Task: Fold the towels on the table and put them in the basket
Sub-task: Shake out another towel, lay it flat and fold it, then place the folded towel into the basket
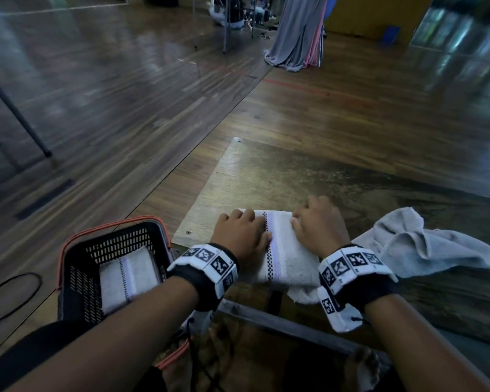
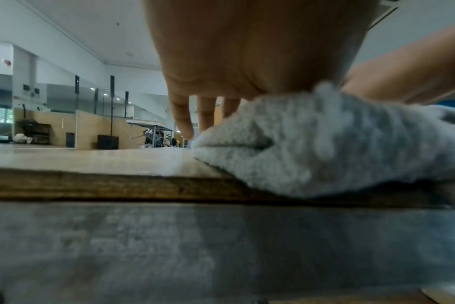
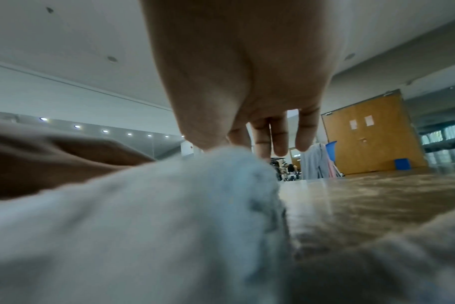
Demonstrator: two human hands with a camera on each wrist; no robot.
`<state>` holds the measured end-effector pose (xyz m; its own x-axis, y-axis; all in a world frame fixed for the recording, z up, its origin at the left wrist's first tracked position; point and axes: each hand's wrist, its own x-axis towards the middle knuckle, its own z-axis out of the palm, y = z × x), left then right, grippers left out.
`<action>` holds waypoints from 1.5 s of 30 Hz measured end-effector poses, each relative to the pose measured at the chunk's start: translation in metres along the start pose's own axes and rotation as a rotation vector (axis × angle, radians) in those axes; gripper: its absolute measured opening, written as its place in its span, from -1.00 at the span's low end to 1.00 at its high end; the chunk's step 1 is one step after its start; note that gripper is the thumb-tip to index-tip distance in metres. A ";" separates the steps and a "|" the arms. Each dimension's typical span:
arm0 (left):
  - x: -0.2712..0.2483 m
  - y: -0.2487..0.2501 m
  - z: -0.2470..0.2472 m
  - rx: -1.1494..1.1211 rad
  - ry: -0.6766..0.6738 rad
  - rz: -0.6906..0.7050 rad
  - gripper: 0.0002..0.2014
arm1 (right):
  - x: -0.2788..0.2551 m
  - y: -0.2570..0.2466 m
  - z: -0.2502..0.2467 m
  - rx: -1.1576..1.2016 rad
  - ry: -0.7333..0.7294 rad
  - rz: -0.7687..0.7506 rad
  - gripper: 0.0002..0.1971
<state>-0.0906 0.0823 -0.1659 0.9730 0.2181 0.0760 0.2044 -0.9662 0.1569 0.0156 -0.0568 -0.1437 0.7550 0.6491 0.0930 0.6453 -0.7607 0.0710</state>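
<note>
At the far left, off the table's near-left corner, stands a black plastic basket [image 1: 79, 278] with an orange rim, and 1 folded white towel [image 1: 128, 275] with a dark checked stripe already lies flat inside it. A black cable [image 1: 12, 301] loops on the wooden floor to the basket's left. Just right of the basket, the left hand [image 1: 239, 236] lies palm down on the left part of a second white folded towel [image 1: 283, 250], which sits at the near edge of the wooden table [image 1: 337, 171]; its fingers are spread and fairly straight, pressing on the cloth rather than closed round it, and the left wrist view shows the fingertips [image 2: 187, 131] reaching down to the tabletop at the towel's left edge. A checked stripe and a pale band run along the towel between the 2 hands. The right hand [image 1: 318, 224] rests on the towel's right part with its knuckles raised and fingers bent down over the far edge; the right wrist view shows the fingers [image 3: 278, 135] hanging loosely past the cloth, pinching nothing. Both wrists wear black bands carrying white marker tiles. Further right, touching the folded towel's right side, a grey towel [image 1: 425, 244] lies crumpled and unfolded on the table.
</note>
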 end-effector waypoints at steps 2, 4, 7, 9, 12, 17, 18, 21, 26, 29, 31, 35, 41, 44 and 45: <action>-0.002 0.000 0.007 -0.016 0.025 -0.008 -0.57 | -0.008 -0.010 0.004 0.002 -0.076 0.002 -0.58; -0.001 -0.004 0.013 -0.016 0.015 -0.019 -0.54 | -0.015 -0.019 0.012 0.095 -0.136 0.032 -0.50; 0.002 -0.013 0.020 -0.051 -0.079 -0.075 -0.48 | -0.019 -0.024 0.027 0.271 -0.237 0.091 -0.38; 0.005 -0.018 0.024 -0.104 -0.122 -0.104 -0.45 | -0.016 -0.022 0.035 0.357 -0.290 0.106 -0.35; 0.006 -0.025 0.026 -0.121 -0.143 -0.123 -0.43 | -0.013 -0.012 0.041 0.392 -0.332 0.104 -0.34; 0.002 -0.047 0.009 -0.064 -0.099 -0.216 -0.41 | -0.014 0.026 0.025 0.320 -0.212 0.342 -0.33; 0.002 -0.051 0.005 -0.058 -0.049 -0.217 -0.47 | -0.014 0.031 0.019 0.312 -0.166 0.367 -0.41; -0.001 -0.056 -0.006 -0.224 -0.072 -0.259 -0.66 | -0.013 0.037 0.004 0.424 -0.235 0.404 -0.60; -0.004 -0.049 -0.001 -0.304 -0.257 -0.325 -0.50 | -0.018 0.028 -0.001 0.669 -0.487 0.351 -0.57; -0.002 -0.041 0.001 -0.286 -0.267 -0.362 -0.51 | -0.016 0.021 0.002 0.670 -0.472 0.377 -0.62; 0.001 -0.038 -0.002 -0.332 -0.293 -0.358 -0.55 | -0.015 0.020 0.002 0.736 -0.481 0.386 -0.62; 0.006 -0.034 -0.018 -0.656 -0.279 -0.371 -0.63 | -0.013 0.021 -0.004 0.951 -0.486 0.359 -0.73; -0.020 -0.018 -0.038 -1.107 -0.182 -0.551 -0.90 | -0.038 0.018 -0.015 1.206 -0.371 0.437 -0.65; -0.052 -0.008 -0.043 -1.271 -0.190 -0.575 -0.80 | -0.062 0.015 -0.027 1.301 -0.332 0.472 -0.37; -0.067 -0.004 -0.043 -1.343 -0.181 -0.581 -0.79 | -0.073 0.014 -0.030 1.354 -0.322 0.474 -0.36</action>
<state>-0.1608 0.0771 -0.1292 0.8119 0.4046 -0.4208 0.4093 0.1193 0.9046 -0.0341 -0.1151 -0.1193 0.7984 0.4572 -0.3917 -0.1872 -0.4298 -0.8833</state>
